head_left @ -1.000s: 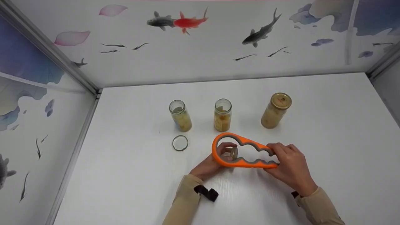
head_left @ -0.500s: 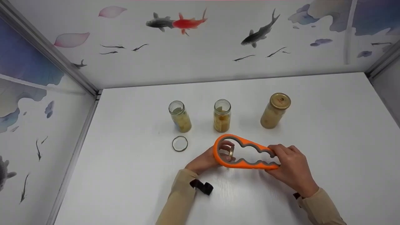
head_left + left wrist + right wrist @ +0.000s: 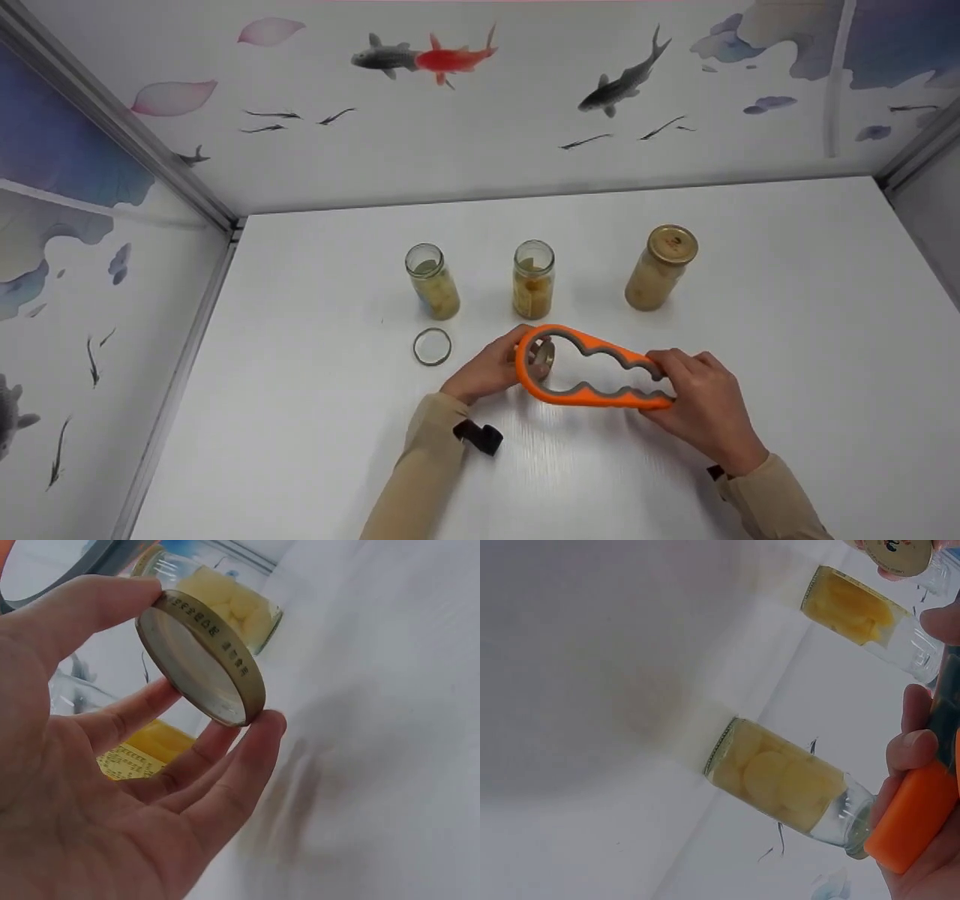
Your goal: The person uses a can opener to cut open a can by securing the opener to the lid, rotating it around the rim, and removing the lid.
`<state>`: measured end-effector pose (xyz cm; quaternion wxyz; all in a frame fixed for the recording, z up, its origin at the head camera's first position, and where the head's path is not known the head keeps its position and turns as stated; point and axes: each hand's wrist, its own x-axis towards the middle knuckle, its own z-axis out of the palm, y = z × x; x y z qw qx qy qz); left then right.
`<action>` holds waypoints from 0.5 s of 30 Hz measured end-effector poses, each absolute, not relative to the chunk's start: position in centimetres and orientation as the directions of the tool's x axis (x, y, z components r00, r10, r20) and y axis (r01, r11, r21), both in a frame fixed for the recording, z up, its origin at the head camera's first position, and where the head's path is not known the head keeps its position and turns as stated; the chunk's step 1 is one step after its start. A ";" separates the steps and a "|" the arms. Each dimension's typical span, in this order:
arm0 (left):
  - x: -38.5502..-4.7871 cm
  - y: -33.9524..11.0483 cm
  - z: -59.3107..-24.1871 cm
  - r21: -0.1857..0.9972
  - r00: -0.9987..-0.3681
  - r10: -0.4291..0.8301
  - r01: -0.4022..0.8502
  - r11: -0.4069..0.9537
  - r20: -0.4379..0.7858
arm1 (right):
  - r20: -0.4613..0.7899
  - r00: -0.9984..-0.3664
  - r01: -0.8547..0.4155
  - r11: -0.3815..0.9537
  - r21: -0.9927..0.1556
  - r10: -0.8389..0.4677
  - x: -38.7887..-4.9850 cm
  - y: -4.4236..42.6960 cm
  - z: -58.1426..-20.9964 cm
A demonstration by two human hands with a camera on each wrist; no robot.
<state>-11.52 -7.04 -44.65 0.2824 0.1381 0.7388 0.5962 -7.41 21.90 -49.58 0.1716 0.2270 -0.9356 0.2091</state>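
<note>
Three glass jars stand upright, spaced apart in a row, on a smooth white surface (image 3: 300,435) in front of a wall (image 3: 480,146) printed with grey and red fish. The middle jar (image 3: 533,292) has an open mouth and orange-yellow pieces inside; its pale yellow label (image 3: 129,763) carries rows of dark characters too fine to read. The left jar (image 3: 436,289) is open too, its contents a paler yellow. The right jar (image 3: 656,279) wears a gold lid (image 3: 673,244) with a small dark reddish mark on top, and pale, rounded pieces press against its glass. Near the base of the left jar, a thin-rimmed round lid (image 3: 433,346) lies flat. The person's left hand (image 3: 487,369) holds a gold-rimmed lid (image 3: 206,660) above the surface, its grip pinching the edge between thumb and fingertips; dark characters run around the metal rim, and the cream face bears a dark mark with smaller print, none of it legible. The right hand (image 3: 709,405) has its grip curled around the narrow end of an orange jar opener (image 3: 600,400), whose scalloped inner edge is grey; the pinched lid shows through its wide loop. Both sleeves (image 3: 424,465) are tan.
</note>
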 end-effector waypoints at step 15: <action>-14.5 -6.9 -50.5 0.829 -0.857 0.497 0.175 0.531 -0.138 | 0.433 -0.829 -0.504 0.807 -0.307 -0.354 -7.4 21.9 -49.8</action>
